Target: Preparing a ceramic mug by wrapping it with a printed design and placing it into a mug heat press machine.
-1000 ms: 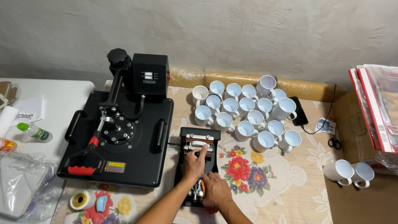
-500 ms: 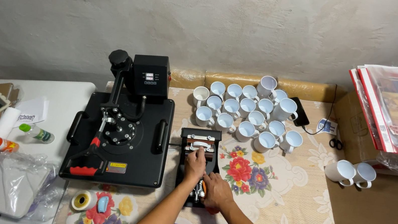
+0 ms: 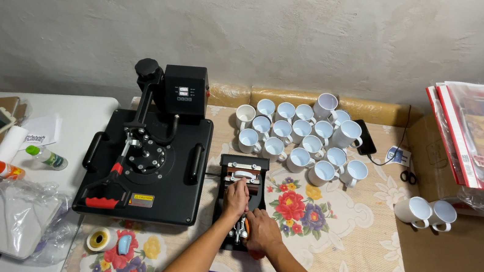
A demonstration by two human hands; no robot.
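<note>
The head view shows the left hand point(image 3: 237, 196) has crept forward, fingers flat on the small mug press point(image 3: 240, 200) mid-worktop, while the right hand point(image 3: 262, 232) keeps its fingers closed around the press's handle point(image 3: 241, 231).

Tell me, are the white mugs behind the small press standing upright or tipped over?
Upright: the white mugs show open, empty mouths facing up.

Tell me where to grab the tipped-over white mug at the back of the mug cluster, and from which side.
Take the tipped mug by its body from above and behind. It leans on the upright mugs packed in front, so the near side is blocked, while the wall side looks free. Its handle is not clearly visible, so the rounded body seems the safer hold.
</note>
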